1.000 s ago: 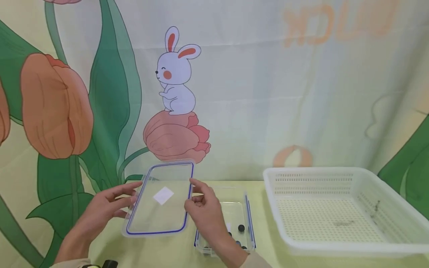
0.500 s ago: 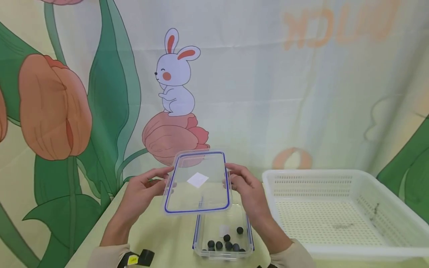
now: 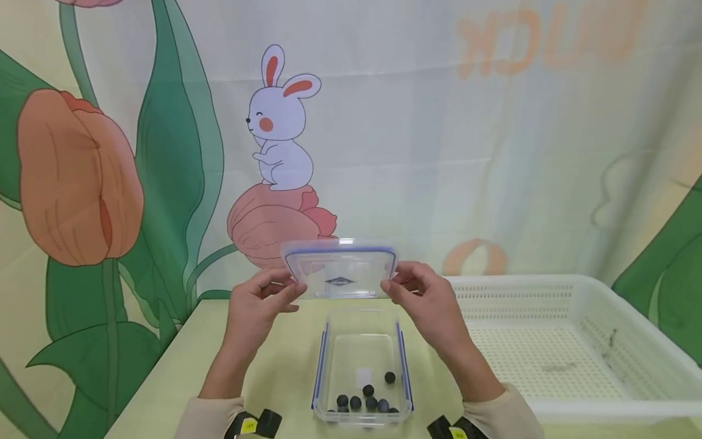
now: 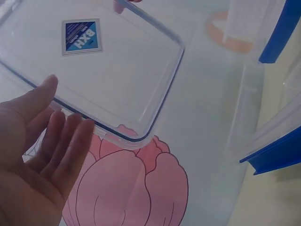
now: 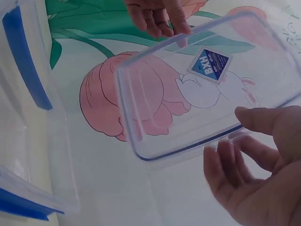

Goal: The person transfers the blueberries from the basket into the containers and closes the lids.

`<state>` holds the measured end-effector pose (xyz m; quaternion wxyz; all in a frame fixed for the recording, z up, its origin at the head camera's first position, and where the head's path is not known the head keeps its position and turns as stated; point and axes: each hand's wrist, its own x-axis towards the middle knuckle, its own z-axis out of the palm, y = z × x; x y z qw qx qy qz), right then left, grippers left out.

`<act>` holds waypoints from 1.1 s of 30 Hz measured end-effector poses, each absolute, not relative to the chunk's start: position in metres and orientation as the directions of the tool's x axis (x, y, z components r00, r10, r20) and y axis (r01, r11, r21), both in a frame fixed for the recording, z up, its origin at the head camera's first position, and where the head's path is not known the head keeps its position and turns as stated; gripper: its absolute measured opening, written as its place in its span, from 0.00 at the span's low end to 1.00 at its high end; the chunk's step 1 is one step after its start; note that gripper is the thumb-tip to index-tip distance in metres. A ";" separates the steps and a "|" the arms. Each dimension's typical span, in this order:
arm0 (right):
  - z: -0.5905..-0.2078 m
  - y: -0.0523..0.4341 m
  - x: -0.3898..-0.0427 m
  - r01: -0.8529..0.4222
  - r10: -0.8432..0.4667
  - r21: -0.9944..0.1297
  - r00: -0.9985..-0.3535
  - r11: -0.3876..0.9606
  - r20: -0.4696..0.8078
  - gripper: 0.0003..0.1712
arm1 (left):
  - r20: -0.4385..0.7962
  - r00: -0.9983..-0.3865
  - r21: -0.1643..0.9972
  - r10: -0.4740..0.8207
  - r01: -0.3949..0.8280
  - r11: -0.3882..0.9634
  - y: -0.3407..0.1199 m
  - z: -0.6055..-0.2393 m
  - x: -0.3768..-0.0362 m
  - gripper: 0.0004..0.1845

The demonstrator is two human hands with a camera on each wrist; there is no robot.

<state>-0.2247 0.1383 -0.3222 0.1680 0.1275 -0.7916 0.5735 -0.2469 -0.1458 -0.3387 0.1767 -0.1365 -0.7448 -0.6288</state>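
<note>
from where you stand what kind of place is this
Probably a staged tabletop set rather than a kitchen: a printed cartoon backdrop with a rabbit and tulips hangs behind a pale green table, which bears a white basket and a clear container.

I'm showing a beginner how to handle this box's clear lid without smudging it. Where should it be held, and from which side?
Hold the lid by its two short edges, one hand from each side, as the left hand and right hand do here. It is flat, thin and wide, so fingertips on the raised blue-lined rim probably keep it level above the box and off the clear panel.
</note>
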 end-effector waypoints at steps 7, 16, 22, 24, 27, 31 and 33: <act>-0.316 0.141 -0.219 -0.372 -0.008 -0.861 -0.919 0.347 0.394 0.17 | 0.413 -0.910 0.893 -0.025 0.400 0.205 -0.137 -0.342 -0.247 0.17; -0.315 0.142 -0.221 -0.268 -0.016 -0.884 -0.959 0.382 0.283 0.32 | 0.315 -0.948 0.919 0.044 0.316 0.235 -0.131 -0.343 -0.248 0.29; -0.320 0.144 -0.224 -0.157 -0.044 -0.841 -0.987 0.517 0.157 0.33 | 0.189 -0.979 0.932 0.081 0.205 0.298 -0.128 -0.344 -0.247 0.33; -0.323 0.144 -0.226 -0.147 -0.061 -0.803 -0.989 0.578 0.137 0.33 | 0.151 -0.985 0.933 0.081 0.170 0.317 -0.126 -0.345 -0.246 0.33; -0.328 0.144 -0.229 -0.147 -0.078 -0.742 -0.989 0.654 0.127 0.31 | 0.100 -0.991 0.930 0.090 0.126 0.346 -0.123 -0.350 -0.247 0.34; -0.333 0.143 -0.231 -0.130 -0.088 -0.707 -0.992 0.695 0.095 0.29 | 0.038 -0.993 0.923 0.115 0.079 0.376 -0.120 -0.355 -0.249 0.34; -0.336 0.142 -0.233 -0.117 -0.096 -0.706 -0.993 0.698 0.070 0.28 | 0.006 -0.992 0.915 0.124 0.056 0.399 -0.120 -0.358 -0.248 0.33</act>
